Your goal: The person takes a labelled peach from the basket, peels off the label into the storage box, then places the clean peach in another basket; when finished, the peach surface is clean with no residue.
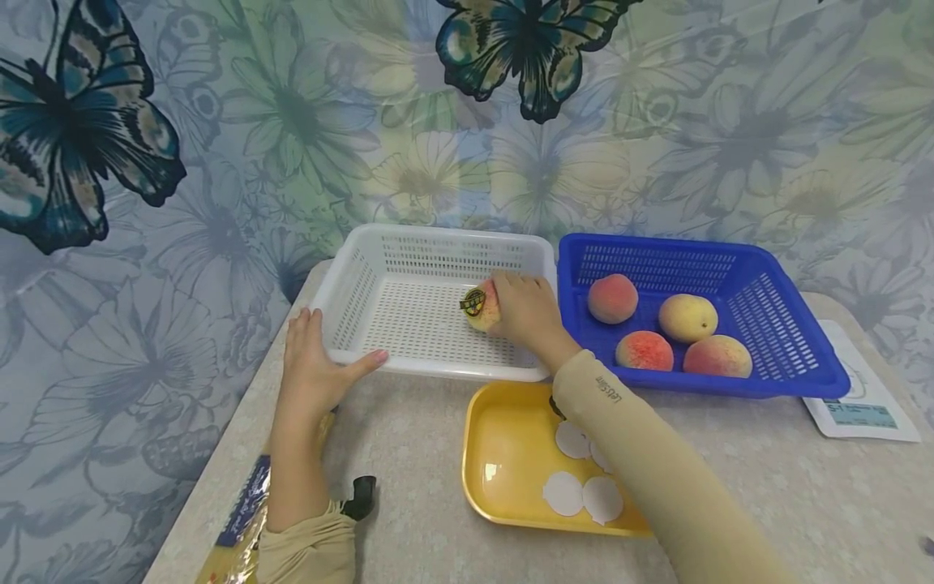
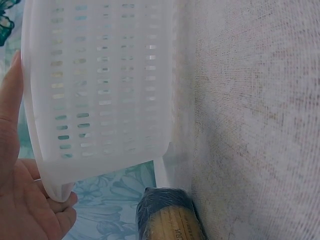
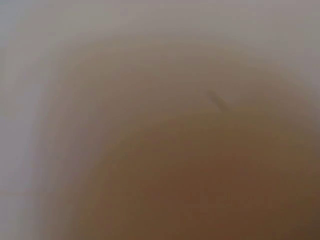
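In the head view my right hand (image 1: 529, 312) holds a peach (image 1: 481, 307) inside the white basket (image 1: 438, 369), toward its right side. A black-and-gold label faces left on the peach. My left hand (image 1: 314, 365) grips the basket's near left corner, thumb over the front rim and fingers along the left side. The left wrist view shows that hand (image 2: 30, 200) at the rim, fingers bent around the corner of the slotted basket wall (image 2: 110, 90). The right wrist view is a close blur of orange-brown, too unclear to read.
Right of the white basket, a blue basket (image 1: 791, 324) holds several peaches (image 1: 688, 318). In front stands a yellow tray (image 1: 503, 495) with white round labels (image 1: 563, 493). A white scale (image 1: 861, 414) lies partly behind the blue basket. A gold-and-blue packet (image 1: 244, 507) lies by my left forearm.
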`<act>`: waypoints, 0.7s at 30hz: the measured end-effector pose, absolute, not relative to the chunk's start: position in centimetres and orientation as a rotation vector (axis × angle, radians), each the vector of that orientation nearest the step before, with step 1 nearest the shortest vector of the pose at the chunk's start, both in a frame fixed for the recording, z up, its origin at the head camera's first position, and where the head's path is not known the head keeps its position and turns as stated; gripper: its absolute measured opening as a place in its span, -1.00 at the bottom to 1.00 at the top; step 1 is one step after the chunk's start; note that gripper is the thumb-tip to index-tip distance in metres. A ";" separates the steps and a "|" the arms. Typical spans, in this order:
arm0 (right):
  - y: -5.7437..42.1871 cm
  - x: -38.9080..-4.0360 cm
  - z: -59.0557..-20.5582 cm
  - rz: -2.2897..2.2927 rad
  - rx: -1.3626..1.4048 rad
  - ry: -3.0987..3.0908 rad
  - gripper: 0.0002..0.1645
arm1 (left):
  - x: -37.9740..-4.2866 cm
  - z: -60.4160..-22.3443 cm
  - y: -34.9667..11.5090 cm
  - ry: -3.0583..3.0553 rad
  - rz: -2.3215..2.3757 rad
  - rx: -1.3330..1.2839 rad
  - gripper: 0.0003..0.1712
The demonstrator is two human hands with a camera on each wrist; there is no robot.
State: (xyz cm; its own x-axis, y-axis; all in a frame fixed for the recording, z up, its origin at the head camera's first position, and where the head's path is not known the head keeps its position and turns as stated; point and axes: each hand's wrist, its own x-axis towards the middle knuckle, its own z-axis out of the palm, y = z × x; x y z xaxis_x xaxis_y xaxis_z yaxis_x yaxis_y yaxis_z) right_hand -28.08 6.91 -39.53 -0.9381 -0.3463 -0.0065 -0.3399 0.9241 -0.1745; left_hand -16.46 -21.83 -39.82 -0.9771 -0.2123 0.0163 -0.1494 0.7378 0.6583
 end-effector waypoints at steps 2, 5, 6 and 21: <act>6.9 -28.0 -39.5 -0.223 -0.549 3.041 0.10 | -16.4 -39.8 -21.8 -2.848 -1.069 0.298 0.54; 6.8 -27.8 -39.4 -0.201 -0.556 3.036 0.10 | -16.4 -39.8 -21.8 -2.852 -1.071 0.297 0.54; 6.8 -27.8 -39.4 -0.209 -0.559 3.035 0.07 | -16.4 -39.8 -21.8 -2.853 -1.071 0.297 0.55; 7.1 -27.2 -38.9 -0.821 -0.697 2.913 -0.28 | -16.4 -39.7 -21.8 -2.860 -1.068 0.304 0.55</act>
